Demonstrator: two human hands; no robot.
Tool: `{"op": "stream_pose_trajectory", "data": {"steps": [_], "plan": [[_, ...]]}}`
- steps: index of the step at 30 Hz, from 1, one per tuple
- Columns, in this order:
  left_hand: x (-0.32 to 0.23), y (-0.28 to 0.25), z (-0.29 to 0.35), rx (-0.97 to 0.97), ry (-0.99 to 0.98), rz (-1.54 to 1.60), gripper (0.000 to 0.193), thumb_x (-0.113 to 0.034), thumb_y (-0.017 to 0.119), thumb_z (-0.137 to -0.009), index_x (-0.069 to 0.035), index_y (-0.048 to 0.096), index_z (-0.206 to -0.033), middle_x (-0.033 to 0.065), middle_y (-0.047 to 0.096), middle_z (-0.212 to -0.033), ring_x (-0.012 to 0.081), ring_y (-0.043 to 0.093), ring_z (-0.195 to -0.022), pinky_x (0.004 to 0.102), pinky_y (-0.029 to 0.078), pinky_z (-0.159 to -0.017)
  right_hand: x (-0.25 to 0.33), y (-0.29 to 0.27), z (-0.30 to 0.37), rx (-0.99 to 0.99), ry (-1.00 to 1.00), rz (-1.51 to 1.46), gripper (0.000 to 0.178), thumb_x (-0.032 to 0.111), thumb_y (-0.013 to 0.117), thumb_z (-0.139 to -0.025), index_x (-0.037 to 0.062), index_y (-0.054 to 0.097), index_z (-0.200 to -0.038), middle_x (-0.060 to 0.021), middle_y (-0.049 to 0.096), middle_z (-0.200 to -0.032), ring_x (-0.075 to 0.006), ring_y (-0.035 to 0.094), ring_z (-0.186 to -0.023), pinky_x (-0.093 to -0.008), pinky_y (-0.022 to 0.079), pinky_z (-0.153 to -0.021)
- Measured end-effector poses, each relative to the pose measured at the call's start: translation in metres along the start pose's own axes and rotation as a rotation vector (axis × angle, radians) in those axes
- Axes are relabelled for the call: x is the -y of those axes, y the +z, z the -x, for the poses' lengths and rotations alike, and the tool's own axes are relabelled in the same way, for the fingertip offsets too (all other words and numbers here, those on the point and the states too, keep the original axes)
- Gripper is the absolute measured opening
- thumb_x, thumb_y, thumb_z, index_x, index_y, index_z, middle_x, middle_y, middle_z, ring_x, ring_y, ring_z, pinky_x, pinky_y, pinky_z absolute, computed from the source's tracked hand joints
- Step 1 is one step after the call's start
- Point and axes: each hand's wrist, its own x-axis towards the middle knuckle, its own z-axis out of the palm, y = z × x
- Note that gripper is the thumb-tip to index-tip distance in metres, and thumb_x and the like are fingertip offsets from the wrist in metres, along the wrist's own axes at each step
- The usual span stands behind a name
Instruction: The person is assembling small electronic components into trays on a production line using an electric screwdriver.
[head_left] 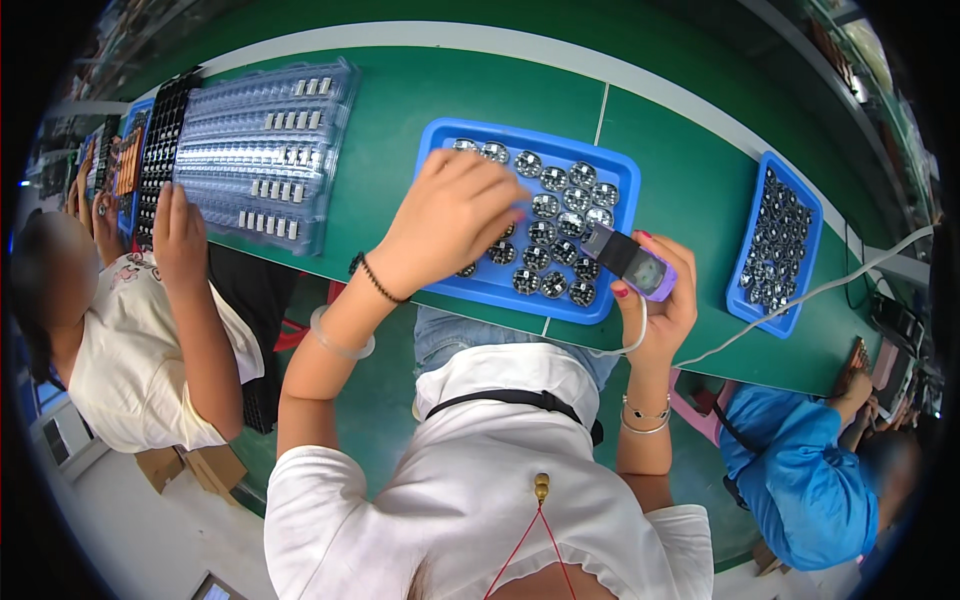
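Over the left part of a blue plastic tray, my left hand is bent with its fingers curled together; whatever they pinch, if anything, is hidden under them. The tray holds many small round parts with shiny black-and-silver faces, such as the round part in its middle. At the tray's right edge, my right hand is closed around a purple and black handheld device with a small window on its face. Its dark end points toward the parts, and a pale cable runs down by my palm.
A second blue tray of similar round parts stands to the right, with a white cable across the green table. Clear plastic trays with small silver pieces lie at the left. Co-workers sit on both sides.
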Motion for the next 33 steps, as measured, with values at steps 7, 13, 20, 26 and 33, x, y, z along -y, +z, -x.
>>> {"op": "stream_pose_trajectory", "data": {"steps": [7, 13, 20, 26, 33], "plan": [[0.019, 0.010, -0.017, 0.011, 0.003, -0.187, 0.018, -0.007, 0.068, -0.071, -0.010, 0.064, -0.088, -0.0007, 0.061, -0.087, 0.0198, 0.054, -0.092, 0.0341, 0.036, -0.082, 0.002, 0.003, -0.010, 0.015, 0.010, -0.043, 0.045, 0.018, 0.076, -0.075, -0.0027, 0.058, -0.111, -0.0122, 0.053, -0.110, -0.0210, 0.055, -0.101, -0.0300, 0.045, -0.087], [-0.020, -0.006, -0.018, -0.100, 0.092, -0.046, 0.013, -0.011, 0.063, -0.069, -0.009, 0.062, -0.082, 0.0013, 0.059, -0.081, 0.0200, 0.054, -0.084, 0.0351, 0.038, -0.077, -0.001, 0.008, -0.020, 0.056, -0.080, 0.136, 0.046, 0.000, 0.076, -0.063, 0.0014, 0.063, -0.107, -0.0114, 0.058, -0.103, -0.0238, 0.058, -0.094, -0.0323, 0.047, -0.081], [-0.038, -0.006, -0.010, -0.175, 0.086, 0.048, 0.023, -0.012, 0.068, -0.065, -0.009, 0.064, -0.087, -0.0008, 0.059, -0.084, 0.0187, 0.055, -0.089, 0.0342, 0.037, -0.077, -0.003, 0.008, -0.014, 0.145, -0.097, 0.077, 0.042, 0.005, 0.075, -0.073, -0.0015, 0.059, -0.111, -0.0113, 0.053, -0.109, -0.0198, 0.056, -0.097, -0.0282, 0.047, -0.083], [-0.021, -0.007, -0.008, -0.194, 0.038, 0.087, 0.017, -0.008, 0.071, -0.068, -0.009, 0.065, -0.084, 0.0002, 0.061, -0.083, 0.0192, 0.056, -0.087, 0.0331, 0.037, -0.076, -0.005, 0.012, -0.008, 0.004, -0.063, 0.035, 0.045, 0.021, 0.074, -0.078, -0.0026, 0.057, -0.112, -0.0121, 0.053, -0.112, -0.0205, 0.055, -0.101, -0.0300, 0.045, -0.088], [0.018, 0.026, -0.006, -0.178, -0.095, 0.015, 0.014, -0.009, 0.070, -0.072, -0.010, 0.067, -0.086, 0.0005, 0.064, -0.082, 0.0187, 0.056, -0.085, 0.0327, 0.036, -0.080, -0.007, 0.008, -0.004, -0.143, 0.053, -0.056, 0.050, 0.028, 0.074, -0.079, -0.0044, 0.055, -0.113, -0.0126, 0.053, -0.113, -0.0227, 0.055, -0.106, -0.0338, 0.044, -0.093]]}}
